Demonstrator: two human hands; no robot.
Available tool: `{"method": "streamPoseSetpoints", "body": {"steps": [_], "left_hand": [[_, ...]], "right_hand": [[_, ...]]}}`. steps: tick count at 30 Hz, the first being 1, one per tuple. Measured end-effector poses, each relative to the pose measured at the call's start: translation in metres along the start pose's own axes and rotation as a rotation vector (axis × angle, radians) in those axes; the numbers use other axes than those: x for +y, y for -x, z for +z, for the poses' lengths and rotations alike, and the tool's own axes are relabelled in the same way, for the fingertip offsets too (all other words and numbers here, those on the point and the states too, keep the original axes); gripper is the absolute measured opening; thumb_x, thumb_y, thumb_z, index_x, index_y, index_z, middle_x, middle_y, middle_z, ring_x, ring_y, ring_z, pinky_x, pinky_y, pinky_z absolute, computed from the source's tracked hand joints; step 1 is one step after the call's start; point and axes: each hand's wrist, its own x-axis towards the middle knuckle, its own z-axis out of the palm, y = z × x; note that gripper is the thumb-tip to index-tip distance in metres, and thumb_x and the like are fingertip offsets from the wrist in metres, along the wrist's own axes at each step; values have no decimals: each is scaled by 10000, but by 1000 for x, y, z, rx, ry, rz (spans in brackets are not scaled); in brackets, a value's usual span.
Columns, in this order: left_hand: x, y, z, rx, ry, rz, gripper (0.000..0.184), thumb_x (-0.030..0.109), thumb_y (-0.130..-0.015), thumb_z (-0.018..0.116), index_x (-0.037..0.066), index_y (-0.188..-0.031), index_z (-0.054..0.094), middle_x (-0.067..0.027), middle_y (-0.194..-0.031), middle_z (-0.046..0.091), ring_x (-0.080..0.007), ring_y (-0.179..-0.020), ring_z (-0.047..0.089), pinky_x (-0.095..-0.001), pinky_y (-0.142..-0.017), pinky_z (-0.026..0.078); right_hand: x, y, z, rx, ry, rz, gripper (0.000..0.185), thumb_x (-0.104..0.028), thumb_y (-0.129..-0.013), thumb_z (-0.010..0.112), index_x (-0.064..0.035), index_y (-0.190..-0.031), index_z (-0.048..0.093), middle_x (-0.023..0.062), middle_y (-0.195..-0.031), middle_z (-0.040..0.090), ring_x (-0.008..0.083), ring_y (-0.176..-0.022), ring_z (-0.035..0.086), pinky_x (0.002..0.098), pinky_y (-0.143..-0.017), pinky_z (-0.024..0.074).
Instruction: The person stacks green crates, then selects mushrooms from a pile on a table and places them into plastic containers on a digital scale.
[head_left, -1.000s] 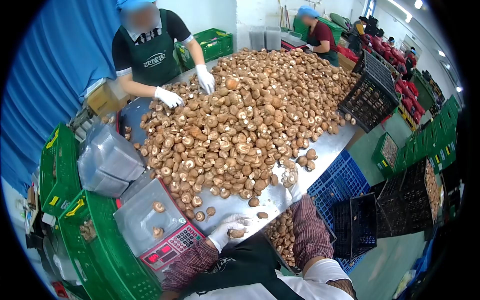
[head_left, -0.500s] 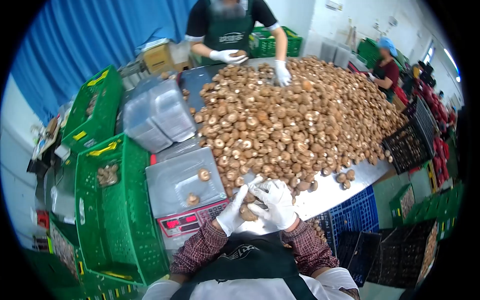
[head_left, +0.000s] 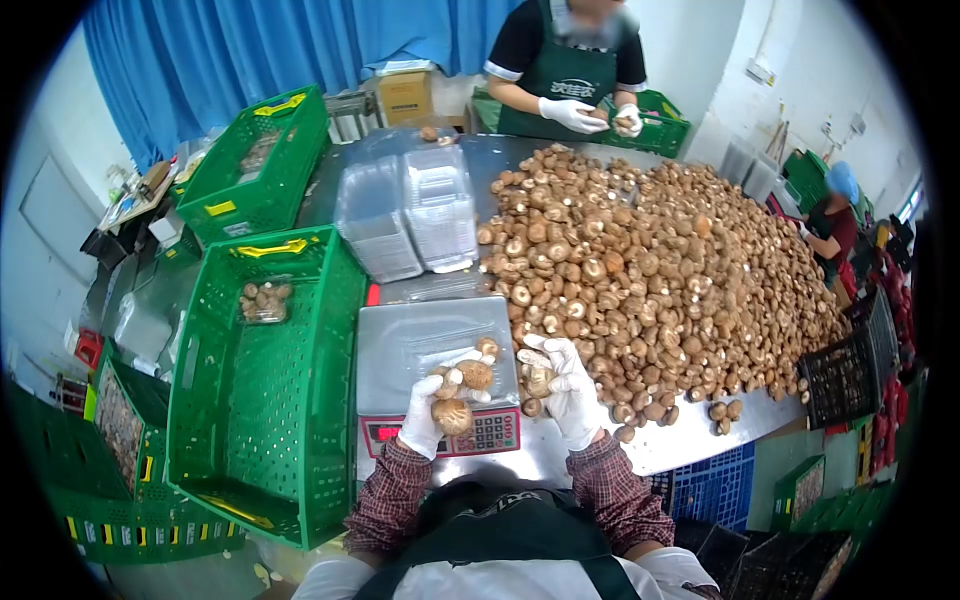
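Note:
My left hand (head_left: 423,418), in a white glove, is over the front of the scale (head_left: 490,437). Its fingers are closed around several shiitake mushrooms (head_left: 453,416). Behind it, a clear plastic tray (head_left: 415,345) lies on the scale's platform, with another mushroom (head_left: 487,347) near its right side. To the right of the scale, my right gloved hand (head_left: 570,398) grips a mushroom (head_left: 540,381) between thumb and fingers. Beyond that hand spreads a large heap of shiitake mushrooms (head_left: 640,270). The hand partly hides the heap's near edge.
At left stands a green crate (head_left: 265,400) holding a filled pack (head_left: 265,302). Stacked clear trays (head_left: 405,215) rise behind the scale. Across the table, a co-worker (head_left: 570,75) holds mushrooms in gloved hands. A black crate (head_left: 850,370) sits at the right edge.
My hands have separated: the left went over the scale with mushrooms, the right stayed by the heap. The view has turned left. The co-worker's hand has lifted from the heap.

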Motion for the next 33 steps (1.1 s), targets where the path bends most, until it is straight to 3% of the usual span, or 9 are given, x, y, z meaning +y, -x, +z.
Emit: {"method": "streamPoseSetpoints", "body": {"steps": [4,9,11,15,19,23,24,26,33], "left_hand": [[12,4,-14,-30,26,32,714,392,-776,546,-40,-1339,474,-203,-1314,540,-255,-950,650,-372,-848,538],[8,3,-21,-45,-64,10,724,379,-784,552,-43,-1362,444,-143,-1261,566,-226,-995,619,-326,-882,493],[7,1,-7,-48,-242,129,643,328,-801,533,-15,-1343,484,-135,-1317,544,-221,-975,624,-356,-956,449],[10,-11,4,-56,-391,200,533,344,-867,559,-1,-1272,539,-120,-1213,605,-168,-936,625,-314,-889,475],[9,-43,-19,260,-1128,465,523,241,-809,719,39,-1261,554,-96,-1163,634,-215,-961,629,-363,-855,493],[8,-36,-4,133,-1904,156,847,227,-686,783,80,-1423,392,-135,-1256,568,-319,-1111,564,-400,-949,454],[6,-32,4,143,-1912,196,863,219,-681,785,76,-1430,380,-147,-1276,551,-329,-1138,544,-401,-965,440],[3,-26,10,180,-1952,259,877,190,-671,787,66,-1432,370,-188,-1325,506,-366,-1206,487,-425,-1020,391],[-3,-26,78,109,-1956,435,686,77,-706,717,57,-1352,487,-201,-1368,469,-370,-1251,439,-439,-1069,335]], "right_hand": [[25,-21,7,-150,586,-87,585,137,-625,402,-49,-1173,488,121,-1316,486,217,-1238,470,343,-1080,341],[34,-20,34,-94,782,56,652,-151,-841,696,-50,-1410,394,111,-1376,491,233,-1272,467,357,-1061,380],[35,-19,33,-157,1161,-275,535,-167,-839,714,-26,-1318,523,143,-1290,570,235,-1210,527,334,-1041,399],[8,10,6,221,566,67,414,-124,-857,693,-20,-1244,588,103,-1198,627,205,-1120,576,330,-981,443],[-34,90,-60,379,737,-100,309,-123,-920,578,-21,-1208,616,77,-1140,641,145,-1043,593,285,-919,469],[-82,210,-82,590,793,-12,329,-136,-924,521,25,-1196,613,95,-1148,650,168,-1076,589,292,-954,450],[-85,240,-99,558,734,53,324,-161,-929,520,1,-1186,633,85,-1177,648,162,-1087,587,305,-968,446],[-102,282,-106,739,1424,509,314,-329,-903,610,-141,-1141,694,114,-1119,669,259,-1104,605,357,-974,457],[-164,278,-244,1319,1914,150,881,-444,-700,783,-134,-1430,400,266,-1460,326,444,-1340,321,531,-1053,349]]}}
